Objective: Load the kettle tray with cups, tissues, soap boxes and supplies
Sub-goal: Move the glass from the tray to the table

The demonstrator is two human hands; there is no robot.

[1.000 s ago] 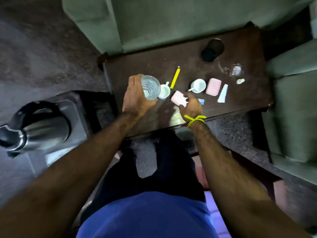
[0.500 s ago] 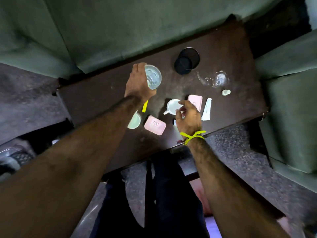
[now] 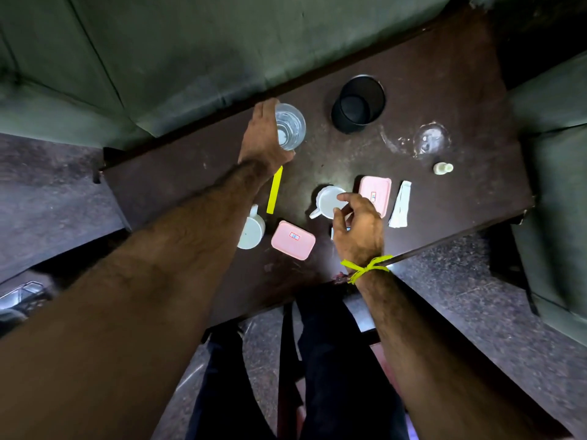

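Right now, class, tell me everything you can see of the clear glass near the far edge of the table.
The glass is a clear tumbler, seen from above, so its round rim and base show. It looks upright and empty. The left hand grips its side. It is at the table's far edge, left of the black cup.

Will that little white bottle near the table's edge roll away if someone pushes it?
Probably yes. The little white bottle lies on its side on the dark table, and it looks round, so a nudge would likely roll it. It seems small and plastic, so probably light and not fragile. Nothing beside it would stop it.
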